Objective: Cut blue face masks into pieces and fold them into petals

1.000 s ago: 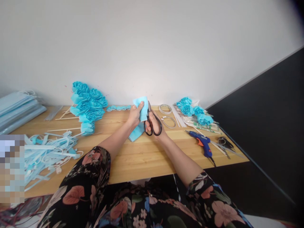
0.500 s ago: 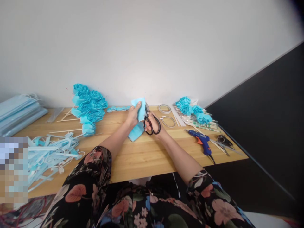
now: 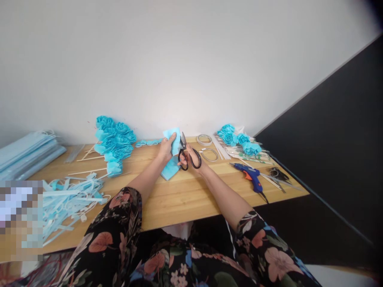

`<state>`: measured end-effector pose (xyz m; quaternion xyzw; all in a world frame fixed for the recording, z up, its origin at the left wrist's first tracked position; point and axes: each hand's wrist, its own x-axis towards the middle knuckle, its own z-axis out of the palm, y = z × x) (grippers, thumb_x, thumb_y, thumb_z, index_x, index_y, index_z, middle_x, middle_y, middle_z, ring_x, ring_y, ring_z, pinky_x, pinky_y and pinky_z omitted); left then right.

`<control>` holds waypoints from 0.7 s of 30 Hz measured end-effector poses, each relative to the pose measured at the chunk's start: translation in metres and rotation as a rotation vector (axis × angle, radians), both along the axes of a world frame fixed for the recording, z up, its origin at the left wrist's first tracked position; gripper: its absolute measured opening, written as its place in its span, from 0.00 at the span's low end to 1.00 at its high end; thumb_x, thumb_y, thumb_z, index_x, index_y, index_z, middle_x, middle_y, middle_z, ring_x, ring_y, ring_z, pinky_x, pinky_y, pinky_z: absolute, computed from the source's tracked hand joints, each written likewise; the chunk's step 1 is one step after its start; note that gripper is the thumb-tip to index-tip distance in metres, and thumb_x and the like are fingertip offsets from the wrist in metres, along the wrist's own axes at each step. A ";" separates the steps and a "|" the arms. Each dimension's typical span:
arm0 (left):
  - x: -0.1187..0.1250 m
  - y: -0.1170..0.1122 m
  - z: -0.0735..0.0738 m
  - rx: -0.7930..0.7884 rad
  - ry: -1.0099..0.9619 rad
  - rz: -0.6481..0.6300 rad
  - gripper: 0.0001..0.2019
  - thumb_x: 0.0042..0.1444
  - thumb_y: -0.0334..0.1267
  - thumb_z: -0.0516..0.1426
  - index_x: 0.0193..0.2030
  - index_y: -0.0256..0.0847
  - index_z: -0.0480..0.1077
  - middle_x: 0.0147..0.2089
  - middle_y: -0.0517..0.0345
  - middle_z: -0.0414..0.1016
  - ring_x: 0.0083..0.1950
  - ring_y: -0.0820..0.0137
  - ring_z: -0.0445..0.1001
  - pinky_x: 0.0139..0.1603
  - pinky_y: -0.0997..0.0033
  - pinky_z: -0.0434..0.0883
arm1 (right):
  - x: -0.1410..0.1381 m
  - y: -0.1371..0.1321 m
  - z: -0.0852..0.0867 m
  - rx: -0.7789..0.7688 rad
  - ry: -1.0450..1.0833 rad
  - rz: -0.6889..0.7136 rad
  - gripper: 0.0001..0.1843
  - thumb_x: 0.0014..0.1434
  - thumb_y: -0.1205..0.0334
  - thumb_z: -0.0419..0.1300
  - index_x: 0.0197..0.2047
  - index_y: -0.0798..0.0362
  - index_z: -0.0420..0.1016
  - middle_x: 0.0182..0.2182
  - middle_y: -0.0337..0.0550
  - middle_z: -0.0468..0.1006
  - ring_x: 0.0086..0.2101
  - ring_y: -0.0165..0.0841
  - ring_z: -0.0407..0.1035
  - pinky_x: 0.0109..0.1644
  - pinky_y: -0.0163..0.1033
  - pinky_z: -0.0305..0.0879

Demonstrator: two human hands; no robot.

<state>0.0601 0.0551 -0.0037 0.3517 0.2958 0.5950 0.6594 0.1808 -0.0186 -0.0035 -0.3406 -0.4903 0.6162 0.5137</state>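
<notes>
My left hand (image 3: 166,147) pinches a light-blue piece of fabric (image 3: 176,148), thumb on top, above the middle of the table. Close beside it, my right hand (image 3: 189,153) grips black-handled scissors (image 3: 196,159), with its fingers in the loops. The handles are spread apart and the blades point up along the right edge of the fabric. Below both hands, a folded stack of blue fabric (image 3: 170,170) lies on the table. Behind my left hand runs a row of small blue rolled pieces (image 3: 148,142).
Blue fabric flowers on sticks (image 3: 115,137) and a heap of cut strips (image 3: 73,195) lie left, with stacked face masks (image 3: 26,149) beyond. On the right are tape rolls (image 3: 204,139), more blue flowers (image 3: 251,148) and a blue glue gun (image 3: 251,173).
The scissors' handles have opened wider and the blades now stand slightly clear of the fabric's edge. The camera view has shifted a little. Both hands keep their holds.
</notes>
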 end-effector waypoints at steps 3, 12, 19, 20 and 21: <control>0.000 0.001 -0.001 -0.021 0.014 0.007 0.24 0.37 0.53 0.72 0.28 0.36 0.69 0.24 0.59 0.76 0.24 0.72 0.74 0.30 0.72 0.72 | 0.000 -0.001 0.002 0.007 0.001 0.002 0.38 0.53 0.27 0.58 0.52 0.50 0.69 0.19 0.29 0.67 0.16 0.24 0.58 0.30 0.38 0.74; -0.003 0.006 -0.002 -0.022 0.008 0.029 0.26 0.34 0.54 0.73 0.29 0.36 0.70 0.24 0.59 0.77 0.25 0.71 0.74 0.33 0.71 0.73 | 0.002 -0.001 0.001 0.004 -0.026 0.021 0.43 0.55 0.29 0.58 0.64 0.48 0.60 0.19 0.27 0.67 0.16 0.24 0.57 0.31 0.39 0.75; -0.002 0.003 -0.002 -0.043 0.043 -0.040 0.27 0.34 0.56 0.72 0.29 0.35 0.70 0.24 0.57 0.76 0.23 0.70 0.74 0.28 0.71 0.72 | 0.003 0.001 0.000 0.008 -0.021 0.006 0.41 0.55 0.30 0.58 0.62 0.49 0.63 0.19 0.27 0.68 0.16 0.24 0.58 0.32 0.39 0.76; -0.002 0.003 -0.003 -0.044 0.044 -0.035 0.27 0.34 0.57 0.72 0.28 0.36 0.70 0.23 0.58 0.76 0.23 0.71 0.74 0.28 0.71 0.72 | 0.003 0.001 0.000 0.009 -0.020 0.008 0.41 0.55 0.30 0.58 0.62 0.49 0.63 0.19 0.27 0.68 0.16 0.24 0.58 0.33 0.40 0.76; -0.002 0.004 -0.003 -0.045 0.043 -0.029 0.27 0.34 0.57 0.72 0.28 0.36 0.70 0.23 0.58 0.76 0.23 0.71 0.74 0.28 0.71 0.72 | 0.004 0.001 0.000 0.012 -0.019 0.009 0.41 0.55 0.30 0.58 0.62 0.49 0.62 0.19 0.27 0.68 0.16 0.25 0.58 0.33 0.40 0.76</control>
